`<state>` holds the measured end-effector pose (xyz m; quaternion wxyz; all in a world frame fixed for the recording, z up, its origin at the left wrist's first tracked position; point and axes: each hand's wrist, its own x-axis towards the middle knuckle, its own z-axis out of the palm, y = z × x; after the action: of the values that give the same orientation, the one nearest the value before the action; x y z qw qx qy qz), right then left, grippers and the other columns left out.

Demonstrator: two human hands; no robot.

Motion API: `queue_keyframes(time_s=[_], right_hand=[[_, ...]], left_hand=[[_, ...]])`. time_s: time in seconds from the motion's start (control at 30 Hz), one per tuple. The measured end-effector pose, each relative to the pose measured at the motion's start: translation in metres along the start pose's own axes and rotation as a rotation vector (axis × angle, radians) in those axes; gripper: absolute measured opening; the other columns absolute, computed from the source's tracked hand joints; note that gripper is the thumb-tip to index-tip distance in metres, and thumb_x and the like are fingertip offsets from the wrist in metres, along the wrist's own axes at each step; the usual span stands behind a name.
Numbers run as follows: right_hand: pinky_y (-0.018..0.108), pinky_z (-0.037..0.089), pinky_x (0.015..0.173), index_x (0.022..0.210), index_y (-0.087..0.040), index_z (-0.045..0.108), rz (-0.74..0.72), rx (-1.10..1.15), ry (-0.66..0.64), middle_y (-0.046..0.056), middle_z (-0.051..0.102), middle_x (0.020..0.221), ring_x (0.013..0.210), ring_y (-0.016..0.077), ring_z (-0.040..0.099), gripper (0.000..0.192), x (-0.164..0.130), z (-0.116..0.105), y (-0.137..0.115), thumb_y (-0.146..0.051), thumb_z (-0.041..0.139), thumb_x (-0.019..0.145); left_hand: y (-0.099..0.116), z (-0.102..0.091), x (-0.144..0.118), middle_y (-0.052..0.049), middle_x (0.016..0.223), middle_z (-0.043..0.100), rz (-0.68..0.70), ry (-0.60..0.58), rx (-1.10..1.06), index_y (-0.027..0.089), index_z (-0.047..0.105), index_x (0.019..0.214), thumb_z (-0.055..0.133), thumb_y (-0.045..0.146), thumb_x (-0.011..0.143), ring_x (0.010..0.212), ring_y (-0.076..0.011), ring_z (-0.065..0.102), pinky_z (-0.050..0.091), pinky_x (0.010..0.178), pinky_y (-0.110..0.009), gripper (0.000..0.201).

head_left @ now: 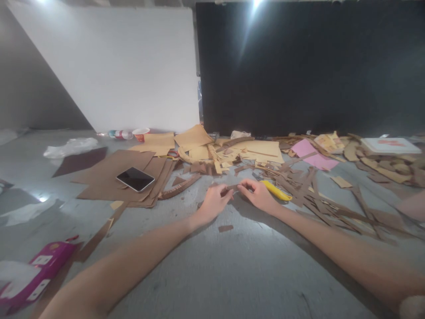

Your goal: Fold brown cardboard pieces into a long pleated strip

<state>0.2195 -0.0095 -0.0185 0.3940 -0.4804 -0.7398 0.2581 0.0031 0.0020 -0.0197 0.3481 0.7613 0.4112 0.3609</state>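
Between my two hands a short brown paper strip (233, 187) is stretched just above the grey table. My left hand (214, 201) pinches its left end, and my right hand (257, 195) pinches the right end. Beside the right hand lies a yellow-handled tool (276, 190), its far end partly hidden among scraps. A small brown paper piece (226, 228) rests on the table nearer to me. Left of my hands sits a curved brown strip (179, 187) with a notched edge.
A phone (135, 179) lies on stacked brown sheets (113, 190) at left. A magenta case (43, 270) is at near left. Brown strips (318, 204) spread across the right, with a pink sheet (314, 154) behind. Yellowish paper (262, 150), a cup (141, 134) and a bottle (121, 134) line the back.
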Motion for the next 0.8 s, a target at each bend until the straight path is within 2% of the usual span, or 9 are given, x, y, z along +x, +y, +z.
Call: queue_keyframes(time_s=[0.1, 0.17, 0.2, 0.27, 0.37, 0.47, 0.67, 0.8], right_hand=[[0.030, 0.045, 0.067, 0.087, -0.021, 0.066, -0.009, -0.046, -0.001, 0.000, 0.064, 0.072, 0.067, 0.0185, 0.057, 0.034, 0.000, 0.002, 0.004, -0.049, 0.055, 0.103], [0.029, 0.042, 0.065, 0.086, -0.021, 0.066, -0.012, -0.097, -0.008, 0.000, 0.066, 0.072, 0.066, 0.0179, 0.057, 0.033, 0.001, 0.003, 0.008, -0.047, 0.056, 0.102], [0.029, 0.041, 0.064, 0.087, -0.021, 0.067, -0.011, -0.123, -0.017, 0.000, 0.066, 0.071, 0.064, 0.0176, 0.056, 0.032, 0.002, 0.004, 0.010, -0.046, 0.056, 0.101], [0.028, 0.038, 0.061, 0.087, -0.020, 0.068, -0.004, -0.179, -0.043, 0.000, 0.065, 0.068, 0.061, 0.0167, 0.055, 0.029, 0.002, 0.006, 0.013, -0.044, 0.057, 0.100], [0.027, 0.034, 0.059, 0.086, -0.021, 0.068, 0.010, -0.268, -0.063, -0.002, 0.062, 0.063, 0.058, 0.0156, 0.052, 0.026, 0.003, 0.009, 0.014, -0.041, 0.059, 0.099], [0.027, 0.032, 0.059, 0.086, -0.021, 0.068, 0.028, -0.320, -0.052, -0.002, 0.062, 0.064, 0.058, 0.0152, 0.052, 0.024, 0.003, 0.011, 0.012, -0.039, 0.060, 0.100], [0.027, 0.032, 0.060, 0.093, -0.021, 0.069, 0.042, -0.373, -0.029, -0.003, 0.062, 0.064, 0.058, 0.0151, 0.052, 0.015, 0.003, 0.013, 0.012, -0.034, 0.064, 0.099], [0.028, 0.035, 0.063, 0.104, -0.020, 0.072, 0.022, -0.405, -0.035, -0.002, 0.065, 0.069, 0.062, 0.0163, 0.056, 0.014, 0.003, 0.012, 0.012, -0.030, 0.064, 0.098]], left_hand=[[0.004, 0.002, -0.005, -0.007, 0.095, 0.077, 0.061, 0.069, 0.182, 0.019, 0.069, 0.101, 0.057, 0.027, 0.103, 0.087, -0.0217, 0.070, 0.053, 0.080, -0.034, 0.014], [0.009, 0.005, -0.012, -0.012, 0.120, 0.073, 0.167, 0.145, 0.439, 0.018, 0.067, 0.120, 0.058, 0.022, 0.101, 0.113, -0.0281, 0.066, 0.052, 0.098, -0.043, 0.021], [0.011, 0.007, -0.015, -0.013, 0.130, 0.069, 0.233, 0.126, 0.561, 0.017, 0.065, 0.126, 0.058, 0.019, 0.100, 0.121, -0.0307, 0.062, 0.050, 0.104, -0.047, 0.026], [0.012, 0.010, -0.022, -0.014, 0.131, 0.068, 0.358, 0.008, 0.723, 0.014, 0.063, 0.132, 0.056, 0.016, 0.100, 0.121, -0.0311, 0.061, 0.049, 0.106, -0.049, 0.033], [0.009, 0.013, -0.026, -0.016, 0.125, 0.070, 0.462, -0.106, 0.818, 0.013, 0.064, 0.133, 0.059, 0.021, 0.100, 0.121, -0.0309, 0.063, 0.050, 0.107, -0.048, 0.034], [0.004, 0.014, -0.025, -0.018, 0.125, 0.070, 0.519, -0.171, 0.861, 0.013, 0.066, 0.132, 0.068, 0.032, 0.097, 0.122, -0.0325, 0.063, 0.049, 0.110, -0.049, 0.040], [0.007, 0.012, -0.025, -0.021, 0.126, 0.069, 0.543, -0.251, 1.024, 0.007, 0.070, 0.123, 0.076, 0.033, 0.090, 0.120, -0.0346, 0.063, 0.048, 0.111, -0.050, 0.042], [0.007, 0.011, -0.023, -0.021, 0.128, 0.068, 0.578, -0.276, 1.023, 0.009, 0.072, 0.117, 0.077, 0.032, 0.089, 0.120, -0.0344, 0.062, 0.046, 0.111, -0.049, 0.037]])
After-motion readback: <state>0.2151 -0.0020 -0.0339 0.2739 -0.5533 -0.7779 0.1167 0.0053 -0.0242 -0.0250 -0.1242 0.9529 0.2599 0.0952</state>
